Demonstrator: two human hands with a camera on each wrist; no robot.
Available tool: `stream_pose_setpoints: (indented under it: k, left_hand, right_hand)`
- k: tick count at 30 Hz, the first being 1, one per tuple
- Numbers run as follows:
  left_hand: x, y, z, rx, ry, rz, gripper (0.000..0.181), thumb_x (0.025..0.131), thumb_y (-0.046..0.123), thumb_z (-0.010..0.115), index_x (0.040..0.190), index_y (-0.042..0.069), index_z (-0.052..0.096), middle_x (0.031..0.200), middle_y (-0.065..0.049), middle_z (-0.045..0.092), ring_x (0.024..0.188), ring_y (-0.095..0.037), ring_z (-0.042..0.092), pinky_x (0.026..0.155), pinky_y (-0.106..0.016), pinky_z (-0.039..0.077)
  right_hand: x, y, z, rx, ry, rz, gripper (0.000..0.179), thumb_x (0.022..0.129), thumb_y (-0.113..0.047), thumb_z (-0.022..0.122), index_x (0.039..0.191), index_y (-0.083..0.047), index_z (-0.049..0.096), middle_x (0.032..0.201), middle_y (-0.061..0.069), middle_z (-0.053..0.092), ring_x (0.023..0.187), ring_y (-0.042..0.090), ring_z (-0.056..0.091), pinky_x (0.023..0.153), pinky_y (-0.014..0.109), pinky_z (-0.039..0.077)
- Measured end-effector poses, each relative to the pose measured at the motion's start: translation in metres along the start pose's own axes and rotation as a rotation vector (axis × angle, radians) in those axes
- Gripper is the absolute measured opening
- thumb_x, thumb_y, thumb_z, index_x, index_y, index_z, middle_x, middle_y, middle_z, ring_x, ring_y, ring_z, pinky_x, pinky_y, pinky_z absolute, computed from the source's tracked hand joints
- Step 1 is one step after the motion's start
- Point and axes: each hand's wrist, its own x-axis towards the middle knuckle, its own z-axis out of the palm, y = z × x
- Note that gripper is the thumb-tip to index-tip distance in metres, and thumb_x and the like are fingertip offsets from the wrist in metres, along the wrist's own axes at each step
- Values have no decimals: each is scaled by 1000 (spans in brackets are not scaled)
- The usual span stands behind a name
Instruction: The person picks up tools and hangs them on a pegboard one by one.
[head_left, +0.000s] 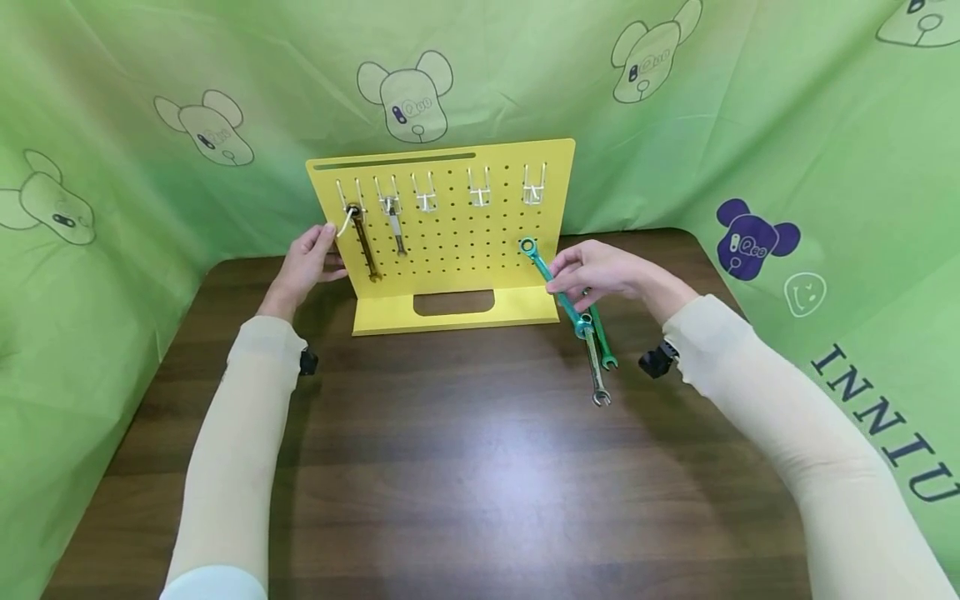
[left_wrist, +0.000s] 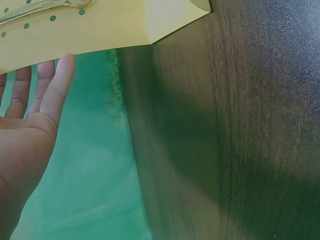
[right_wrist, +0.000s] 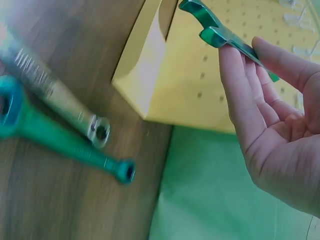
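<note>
The table [head_left: 420, 467] carries a pegboard [head_left: 465, 237], silver wrench [right_wrist: 55, 90] and green wrench [right_wrist: 70, 148].

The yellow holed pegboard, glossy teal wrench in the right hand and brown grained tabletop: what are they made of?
Yellow pegboard: perhaps painted metal, being thin and evenly coloured. Teal wrench: likely metal with a glossy coating, given its metallic sheen. Brown tabletop: satin wood or laminate; grain alone cannot settle which.

glare whitens the tabletop [head_left: 517, 475], while the right wrist view blurs the silver wrench [right_wrist: 56, 89].
</note>
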Motion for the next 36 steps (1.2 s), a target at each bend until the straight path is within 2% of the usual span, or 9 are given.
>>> stream_pose_setpoints:
  k: [7, 14, 20, 23, 29, 31, 36]
  left_hand:
    - [1, -2, 0, -8, 6, 3, 44, 102, 54, 46, 117, 15, 56, 116, -9, 54, 100, -22, 59, 92, -38, 60]
    - [0, -2, 2, -16, 14, -3, 44, 102, 55, 47, 116, 14, 56, 121, -14, 52, 100, -23, 59, 88, -33, 61]
    - [-2, 4, 1, 55, 9, 35, 46, 105, 49, 43, 120, 7, 53, 120, -12, 52, 99, -23, 60, 97, -41, 58]
    - [-3, 7, 1, 89, 6, 53, 38, 108, 41, 44, 118, 5, 52, 115, -8, 51, 101, -22, 60, 103, -44, 54]
    - [-2, 11, 2, -44, 25, 37, 8, 108, 17, 51, 114, 11, 54, 107, -3, 50, 99, -17, 57, 111, -53, 45]
    - [-3, 12, 3, -82, 27, 31, 7, 107, 13, 52, 113, 12, 54, 106, -2, 51, 98, -16, 58, 111, -53, 45]
    - [-2, 9, 0, -118, 21, 2, 10, 106, 11, 53, 116, 10, 56, 106, -3, 54, 101, -17, 59, 110, -50, 46]
  right_hand:
    - [14, -26, 26, 36, -36, -37, 34, 94, -14, 76, 119, 2, 58, 93, 8, 66, 75, 18, 62, 73, 42, 65]
    - [26, -47, 47, 84, -67, -78, 29, 95, -11, 74, 116, 1, 59, 93, 12, 71, 77, 20, 66, 75, 45, 65]
    - [31, -57, 56, 104, -72, -96, 27, 93, -11, 76, 114, -1, 61, 96, 11, 73, 81, 23, 68, 75, 45, 65]
    - [33, -60, 59, 124, -69, -107, 26, 94, -10, 75, 113, 0, 60, 95, 12, 73, 82, 25, 68, 76, 46, 65]
    - [36, -65, 65, 159, -70, -137, 25, 94, -10, 75, 113, 0, 61, 99, 17, 72, 81, 25, 69, 77, 48, 64]
    - [38, -66, 67, 162, -73, -150, 25, 94, -10, 75, 113, -1, 62, 102, 20, 72, 80, 24, 69, 77, 47, 64]
    - [41, -71, 72, 182, -71, -173, 24, 94, -10, 75, 113, -1, 63, 97, 17, 72, 75, 23, 67, 74, 46, 65]
